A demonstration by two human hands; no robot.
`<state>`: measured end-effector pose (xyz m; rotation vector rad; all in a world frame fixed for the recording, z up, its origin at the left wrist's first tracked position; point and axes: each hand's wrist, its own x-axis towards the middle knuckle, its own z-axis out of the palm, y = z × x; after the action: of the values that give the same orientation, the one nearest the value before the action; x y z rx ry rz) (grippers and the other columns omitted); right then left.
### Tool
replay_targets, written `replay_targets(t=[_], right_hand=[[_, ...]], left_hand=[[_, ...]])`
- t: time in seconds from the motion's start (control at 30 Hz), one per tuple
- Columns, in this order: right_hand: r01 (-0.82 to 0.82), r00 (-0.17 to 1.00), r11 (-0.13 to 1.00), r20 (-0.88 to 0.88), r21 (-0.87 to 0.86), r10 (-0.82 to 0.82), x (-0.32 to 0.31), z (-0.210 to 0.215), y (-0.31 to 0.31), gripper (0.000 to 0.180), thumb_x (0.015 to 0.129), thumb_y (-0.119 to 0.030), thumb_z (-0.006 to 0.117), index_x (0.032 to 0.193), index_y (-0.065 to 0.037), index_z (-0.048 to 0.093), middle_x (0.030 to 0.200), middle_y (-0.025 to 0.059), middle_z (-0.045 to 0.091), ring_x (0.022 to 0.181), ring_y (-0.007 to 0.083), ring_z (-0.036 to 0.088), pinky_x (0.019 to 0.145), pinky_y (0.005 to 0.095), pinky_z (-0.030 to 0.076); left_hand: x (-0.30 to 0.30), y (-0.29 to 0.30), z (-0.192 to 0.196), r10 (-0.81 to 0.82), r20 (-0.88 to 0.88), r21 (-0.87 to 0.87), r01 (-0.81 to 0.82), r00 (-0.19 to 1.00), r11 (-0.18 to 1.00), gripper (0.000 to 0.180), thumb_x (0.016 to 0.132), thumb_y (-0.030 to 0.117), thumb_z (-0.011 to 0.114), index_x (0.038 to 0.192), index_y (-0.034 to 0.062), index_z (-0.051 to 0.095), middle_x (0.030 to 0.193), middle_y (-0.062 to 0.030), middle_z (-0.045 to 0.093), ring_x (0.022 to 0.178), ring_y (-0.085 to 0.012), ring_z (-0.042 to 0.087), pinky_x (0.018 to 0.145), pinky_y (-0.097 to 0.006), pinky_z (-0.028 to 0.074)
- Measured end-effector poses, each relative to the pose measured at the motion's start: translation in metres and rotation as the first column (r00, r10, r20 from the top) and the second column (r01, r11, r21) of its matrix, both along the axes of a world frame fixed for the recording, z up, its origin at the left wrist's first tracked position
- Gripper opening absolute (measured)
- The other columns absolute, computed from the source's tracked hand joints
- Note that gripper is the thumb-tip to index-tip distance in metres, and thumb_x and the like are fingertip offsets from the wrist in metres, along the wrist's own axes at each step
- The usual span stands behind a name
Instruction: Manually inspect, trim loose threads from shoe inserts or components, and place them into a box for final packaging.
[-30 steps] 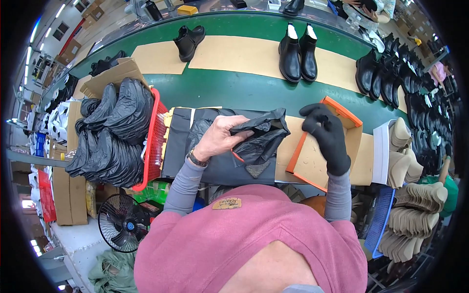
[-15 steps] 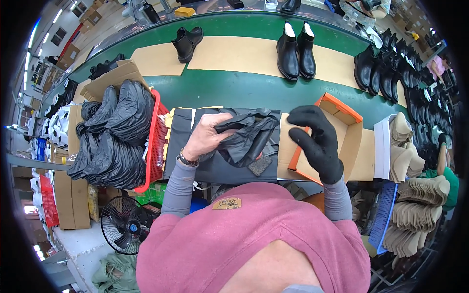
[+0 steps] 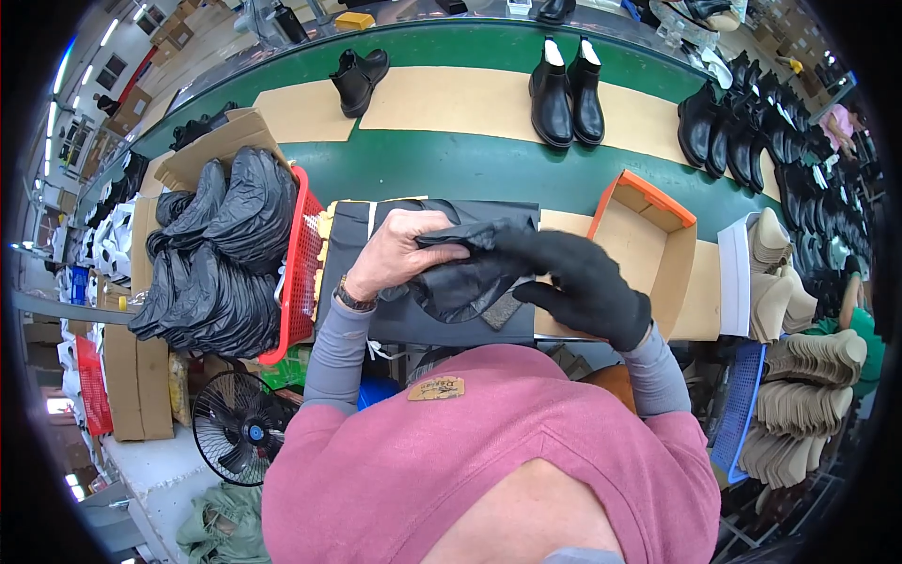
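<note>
In my bare left hand (image 3: 402, 252), thumb and fingers pinch a thin, wrinkled black sheet (image 3: 460, 287), soft and folded, held over the black-covered work surface (image 3: 376, 329). My right hand (image 3: 587, 287) wears a black glove. Its stretched fingers reach to the sheet's upper right, with the thumb apart below them; black on black hides exactly where they touch. A small dark grey rough block (image 3: 501, 312) lies under the sheet's right side. Right of the glove is an open cardboard box (image 3: 648, 240) with an orange rim.
On the left, a red basket (image 3: 303, 263) and carton hold black wrinkled bundles (image 3: 221, 273). Black ankle boots (image 3: 568, 99) stand on cardboard along the green bench (image 3: 451, 164). Beige shoe-shaped inserts (image 3: 772, 273) fill a white box at right. A fan (image 3: 240, 428) stands lower left.
My gloved right hand has moved left from beside the orange-rimmed box to the sheet, fingers straightening. The left hand keeps its pinch, and the sheet has bunched closer to it.
</note>
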<state>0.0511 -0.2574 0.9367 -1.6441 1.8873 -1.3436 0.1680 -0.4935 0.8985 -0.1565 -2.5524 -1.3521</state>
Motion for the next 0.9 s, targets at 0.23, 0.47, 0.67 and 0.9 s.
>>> replay_targets(t=[0.23, 0.47, 0.67, 0.9], right_hand=[[-0.122, 0.98, 0.992, 0.161, 0.039, 0.114, -0.006, -0.018, 0.016, 0.017, 0.085, -0.005, 0.064, 0.102, -0.006, 0.068, 0.094, 0.0121, 0.067, 0.08, 0.0226, 0.064, 0.071, 0.0319, 0.05], [0.117, 0.793, 0.993, 0.598, 0.035, -0.115, 0.005, -0.032, 0.01, 0.022, 0.087, -0.014, 0.069, 0.102, 0.001, 0.064, 0.086, 0.0106, 0.065, 0.077, 0.0152, 0.06, 0.069, 0.0291, 0.049], [0.261, 0.953, 0.959, 0.191, -0.112, -0.237, 0.007, -0.034, 0.003, 0.053, 0.078, -0.019, 0.078, 0.122, -0.001, 0.055, 0.1, 0.0099, 0.062, 0.084, 0.0136, 0.058, 0.075, 0.0281, 0.047], [0.141, 0.624, 0.981, 0.781, -0.132, 0.015, 0.01, -0.024, -0.002, 0.061, 0.087, -0.005, 0.065, 0.141, -0.004, 0.036, 0.121, 0.0127, 0.057, 0.099, 0.0165, 0.057, 0.086, 0.0292, 0.048]], left_hand=[[0.004, -0.005, -0.006, -0.137, 0.024, 0.274, 0.126, 0.99, 0.954, 0.017, 0.076, 0.002, 0.075, 0.089, -0.0047, 0.066, 0.076, -0.0054, 0.063, 0.07, -0.0107, 0.056, 0.065, -0.027, 0.046], [0.0, 0.003, -0.023, -0.005, 0.003, 0.206, 0.004, 1.0, 0.978, 0.014, 0.079, -0.007, 0.062, 0.092, -0.0059, 0.064, 0.077, -0.007, 0.064, 0.072, -0.0095, 0.057, 0.067, -0.025, 0.048], [-0.002, 0.008, -0.013, -0.035, -0.027, 0.21, 0.04, 0.999, 0.977, 0.016, 0.078, -0.001, 0.072, 0.092, -0.0031, 0.065, 0.072, -0.0056, 0.061, 0.064, -0.0101, 0.055, 0.059, -0.025, 0.045], [-0.001, 0.014, 0.0, -0.088, -0.059, 0.113, 0.094, 0.994, 0.989, 0.042, 0.074, 0.004, 0.078, 0.112, 0.0021, 0.059, 0.067, -0.0055, 0.057, 0.062, -0.0106, 0.053, 0.06, -0.026, 0.044]])
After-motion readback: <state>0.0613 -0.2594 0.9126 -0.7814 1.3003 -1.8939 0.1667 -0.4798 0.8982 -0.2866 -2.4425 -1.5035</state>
